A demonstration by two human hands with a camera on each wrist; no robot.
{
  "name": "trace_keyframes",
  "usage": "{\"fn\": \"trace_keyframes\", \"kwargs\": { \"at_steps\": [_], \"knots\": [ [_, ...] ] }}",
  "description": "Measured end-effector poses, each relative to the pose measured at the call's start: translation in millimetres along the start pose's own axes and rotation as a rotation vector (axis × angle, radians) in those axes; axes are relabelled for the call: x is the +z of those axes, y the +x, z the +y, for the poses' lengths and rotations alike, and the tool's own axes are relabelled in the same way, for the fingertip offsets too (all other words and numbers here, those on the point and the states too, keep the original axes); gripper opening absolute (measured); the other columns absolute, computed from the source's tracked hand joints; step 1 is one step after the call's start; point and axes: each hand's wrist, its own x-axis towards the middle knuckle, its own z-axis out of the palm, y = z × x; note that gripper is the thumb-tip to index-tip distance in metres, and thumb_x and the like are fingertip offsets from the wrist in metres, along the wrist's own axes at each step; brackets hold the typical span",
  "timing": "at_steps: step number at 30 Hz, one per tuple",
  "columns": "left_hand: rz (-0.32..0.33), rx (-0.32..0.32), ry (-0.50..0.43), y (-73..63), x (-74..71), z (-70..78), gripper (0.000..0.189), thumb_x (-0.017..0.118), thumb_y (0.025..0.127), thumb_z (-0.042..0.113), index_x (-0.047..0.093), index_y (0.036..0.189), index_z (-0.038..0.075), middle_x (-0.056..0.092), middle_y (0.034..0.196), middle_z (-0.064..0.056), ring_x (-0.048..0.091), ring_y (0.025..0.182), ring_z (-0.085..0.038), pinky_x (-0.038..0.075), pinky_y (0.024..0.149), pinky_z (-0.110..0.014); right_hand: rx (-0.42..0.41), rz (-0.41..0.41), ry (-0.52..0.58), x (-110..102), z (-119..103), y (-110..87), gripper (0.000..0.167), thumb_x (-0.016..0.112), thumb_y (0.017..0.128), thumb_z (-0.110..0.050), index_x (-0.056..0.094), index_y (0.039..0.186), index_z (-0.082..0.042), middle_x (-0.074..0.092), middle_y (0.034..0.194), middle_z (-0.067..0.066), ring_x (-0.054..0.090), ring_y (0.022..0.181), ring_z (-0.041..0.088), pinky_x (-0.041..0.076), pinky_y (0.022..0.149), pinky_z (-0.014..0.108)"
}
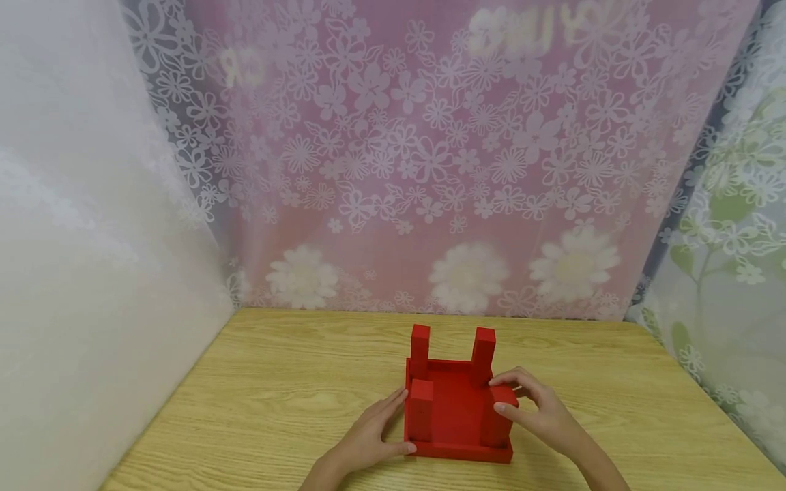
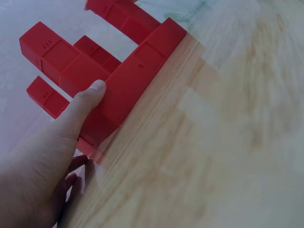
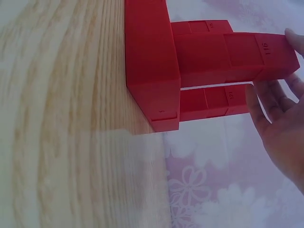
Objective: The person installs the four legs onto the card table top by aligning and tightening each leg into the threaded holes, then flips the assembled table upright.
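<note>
A red, shallow square base (image 1: 457,451) with a raised rim lies on the wooden table. Several square red posts stand upright at its corners, embossed with small numbers. My left hand (image 1: 367,436) holds the near left corner of the base, thumb on the front wall and fingers along the left side. In the left wrist view that thumb (image 2: 92,92) presses the wall below the post (image 2: 54,54) marked 117. With thumb and fingers, my right hand (image 1: 546,412) grips the top of the near right post (image 1: 499,423). The right wrist view shows this post (image 3: 242,54) marked 116.
The two far posts (image 1: 420,348) rise at the back of the base. Light wood-grain tabletop (image 1: 276,402) surrounds it. A pink flowered curtain (image 1: 393,170) hangs behind the table, with a white sheet (image 1: 92,239) at left and a flowered sheet (image 1: 724,273) at right.
</note>
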Motion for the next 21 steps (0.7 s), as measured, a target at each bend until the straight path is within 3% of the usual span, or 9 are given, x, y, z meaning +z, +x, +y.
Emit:
{"fn": "trace_keyframes", "kwargs": {
  "at_steps": [4,10,12,15,21],
  "knots": [
    [-0.001,-0.001,-0.002,0.4,0.2,-0.5,0.085,0.06,0.08,0.056,0.022,0.147,0.02,0.022,0.149,0.003,0.027,0.131,-0.028,0.027,0.098,-0.056,-0.032,-0.019,0.024,0.0,-0.1,0.7,0.029,0.06,0.088,-0.002,0.057,0.115,-0.008,0.056,0.109,0.003,0.052,0.095,0.012,0.045,0.076,0.026],
    [0.001,0.0,0.001,0.9,0.4,0.1,0.085,0.06,0.08,0.056,0.022,0.147,0.02,0.021,0.149,0.003,0.027,0.131,-0.028,0.027,0.098,-0.056,-0.08,-0.237,0.39,-7.7,4.3,1.8,0.035,0.03,0.095,0.009,0.043,0.128,0.009,0.047,0.127,0.015,0.044,0.118,0.015,0.039,0.089,0.024],
    [0.002,0.003,0.004,0.6,0.1,0.4,0.085,0.061,0.08,0.056,0.022,0.147,0.02,0.022,0.149,0.003,0.027,0.131,-0.028,0.027,0.098,-0.056,-0.071,-0.29,0.451,-10.1,5.7,1.8,0.038,0.024,0.095,0.008,0.04,0.13,0.01,0.046,0.13,0.015,0.04,0.121,0.014,0.035,0.093,0.023],
    [0.004,0.008,0.007,0.1,0.1,0.7,0.085,0.061,0.081,0.055,0.022,0.147,0.02,0.022,0.149,0.003,0.027,0.131,-0.027,0.027,0.098,-0.055,-0.052,-0.321,0.478,-12.0,6.4,1.7,0.04,0.021,0.095,0.006,0.041,0.131,0.008,0.047,0.13,0.015,0.04,0.121,0.014,0.032,0.094,0.022],
    [0.005,0.005,0.006,0.0,0.0,0.0,0.085,0.061,0.081,0.056,0.023,0.147,0.019,0.022,0.149,0.003,0.027,0.131,-0.028,0.027,0.098,-0.056,-0.004,-0.312,0.514,-11.4,5.3,1.2,0.036,0.027,0.097,0.003,0.041,0.129,0.008,0.049,0.129,0.009,0.044,0.118,0.013,0.037,0.091,0.025]
  ]
}}
